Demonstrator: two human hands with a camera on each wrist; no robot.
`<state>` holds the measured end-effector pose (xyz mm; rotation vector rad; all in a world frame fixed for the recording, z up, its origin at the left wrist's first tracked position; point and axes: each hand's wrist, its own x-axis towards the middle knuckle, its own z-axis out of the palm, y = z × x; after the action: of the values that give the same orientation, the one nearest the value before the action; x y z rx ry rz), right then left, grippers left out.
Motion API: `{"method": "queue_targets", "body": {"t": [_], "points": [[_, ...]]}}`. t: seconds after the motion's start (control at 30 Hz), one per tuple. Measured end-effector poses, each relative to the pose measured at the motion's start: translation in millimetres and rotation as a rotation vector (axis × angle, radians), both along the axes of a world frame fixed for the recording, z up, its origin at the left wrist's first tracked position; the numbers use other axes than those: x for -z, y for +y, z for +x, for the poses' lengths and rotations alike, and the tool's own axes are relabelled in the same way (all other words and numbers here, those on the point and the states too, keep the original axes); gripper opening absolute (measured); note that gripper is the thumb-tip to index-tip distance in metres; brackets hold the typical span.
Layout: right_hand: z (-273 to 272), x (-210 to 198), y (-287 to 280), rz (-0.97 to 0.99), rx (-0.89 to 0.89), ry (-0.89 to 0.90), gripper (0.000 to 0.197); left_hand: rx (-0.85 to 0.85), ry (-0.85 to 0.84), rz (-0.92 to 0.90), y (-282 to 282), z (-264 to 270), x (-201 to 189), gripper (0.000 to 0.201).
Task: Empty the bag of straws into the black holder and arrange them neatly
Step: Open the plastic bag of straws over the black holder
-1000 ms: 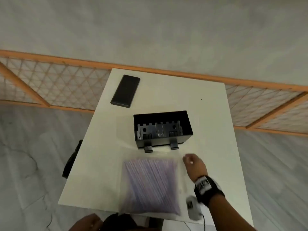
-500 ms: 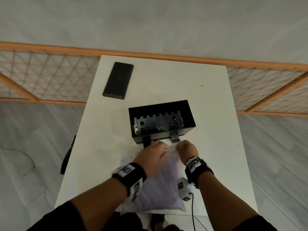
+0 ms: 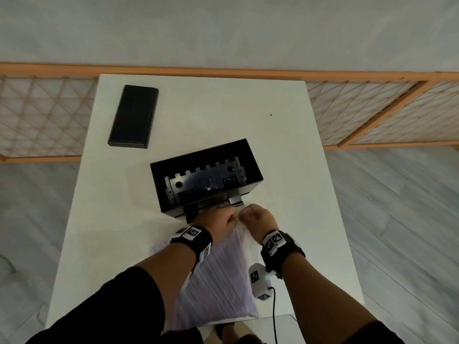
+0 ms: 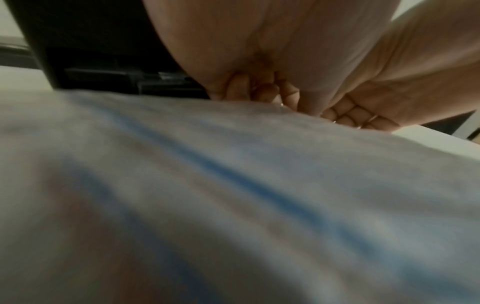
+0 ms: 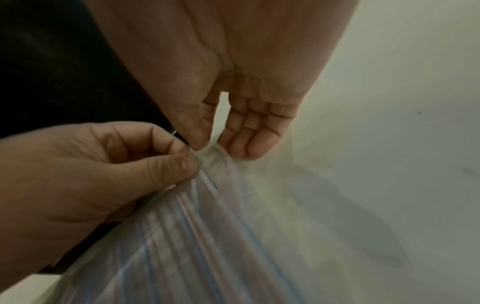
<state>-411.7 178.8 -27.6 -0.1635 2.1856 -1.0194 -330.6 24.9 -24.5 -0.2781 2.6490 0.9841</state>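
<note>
A clear bag of pale purple straws [image 3: 223, 276] lies on the white table [image 3: 198, 108], its mouth toward the black holder [image 3: 206, 177]. The holder stands open and askew just beyond the bag, with no straws showing inside. My left hand [image 3: 232, 217] and right hand [image 3: 244, 216] meet at the bag's top edge. In the right wrist view the left hand [image 5: 191, 162] pinches the plastic between thumb and forefinger, and the right hand [image 5: 211, 147] pinches it beside that. The bag [image 5: 207, 236] bunches under both pinches. The left wrist view shows the blurred bag [image 4: 233, 185] and the holder [image 4: 103, 61].
A flat black slab [image 3: 134, 116] lies at the table's far left corner. An orange lattice fence [image 3: 372, 112] runs behind the table. A white device with a cable [image 3: 259, 281] hangs by my right wrist, over the bag's right side.
My left hand came up from the near edge onto the bag and joined the right hand at its top edge. Both now pinch the plastic. The holder looks turned a little more askew.
</note>
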Motion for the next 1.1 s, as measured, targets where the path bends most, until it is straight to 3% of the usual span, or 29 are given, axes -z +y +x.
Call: {"method": "queue_targets", "body": {"t": [0.13, 0.3, 0.47, 0.63, 0.83, 1.1], "points": [[1.6, 0.5, 7.7, -0.107, 0.093, -0.137, 0.02, 0.006, 0.081, 0.054, -0.2, 0.4, 1.5, 0.012], [6.8, -3.2, 8.4, -0.221, 0.186, -0.257, 0.015, -0.127, 0.07, 0.183, 0.2, -3.4, 1.7, 0.013], [9.2, -8.8, 8.6, -0.239, 0.249, -0.259, 0.019, -0.07, -0.045, 0.306, -5.5, -6.0, 1.6, 0.014], [15.3, -21.9, 16.4, -0.251, 0.294, -0.117, 0.011, -0.085, -0.032, 0.416, -8.4, -1.6, -19.2, 0.01], [33.1, -90.3, 30.4, -0.407, 0.241, 0.021, 0.011, -0.022, 0.09, 0.332, -16.0, 20.7, -91.1, 0.011], [64.9, -219.8, 59.4, -0.628, 0.126, 0.259, 0.016, 0.238, 0.471, -0.009, -7.8, 57.4, -191.7, 0.005]]}}
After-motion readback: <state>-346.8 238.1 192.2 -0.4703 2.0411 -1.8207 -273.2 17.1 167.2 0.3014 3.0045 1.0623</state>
